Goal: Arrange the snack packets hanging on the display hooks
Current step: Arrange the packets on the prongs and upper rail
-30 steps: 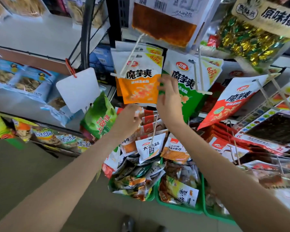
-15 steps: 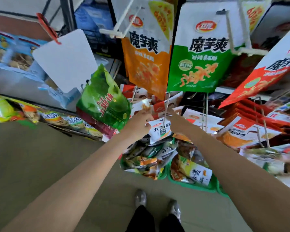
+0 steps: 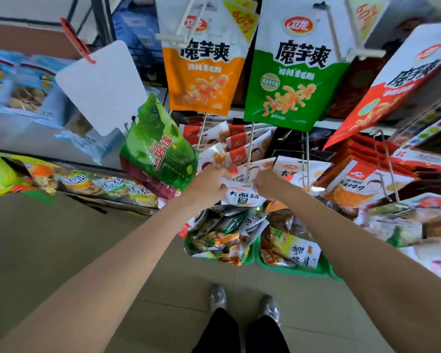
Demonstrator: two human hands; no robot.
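Our left hand (image 3: 209, 186) reaches in with its fingers curled onto the left edge of a white snack packet (image 3: 241, 196) hanging at the front of a hook (image 3: 250, 151), and our right hand (image 3: 266, 184) pinches the same packet's upper right edge, so both hands are closed on it. The packet sits low in the display, just below a row of red-and-white packets (image 3: 239, 146) stacked behind it on the same hook.

From the left, flat packs of snacks (image 3: 84, 183) lie along a low shelf edge, and a blank white tag (image 3: 102, 85) hangs from a red clip. Beside it a green bag (image 3: 158, 146) dangles tilted, close to our left wrist. Above our hands hang an orange packet (image 3: 201, 80) and, just to its right, a green packet (image 3: 290, 90), each on its own white hook. Further right a red packet (image 3: 382, 90) hangs at a steep slant, with more red-and-white packets (image 3: 362, 179) on hooks below it.

Under our hands, green baskets (image 3: 290, 270) on the floor hold loose mixed packets. Our two shoes (image 3: 217, 296) stand on the tiled floor (image 3: 49, 238) at the bottom.
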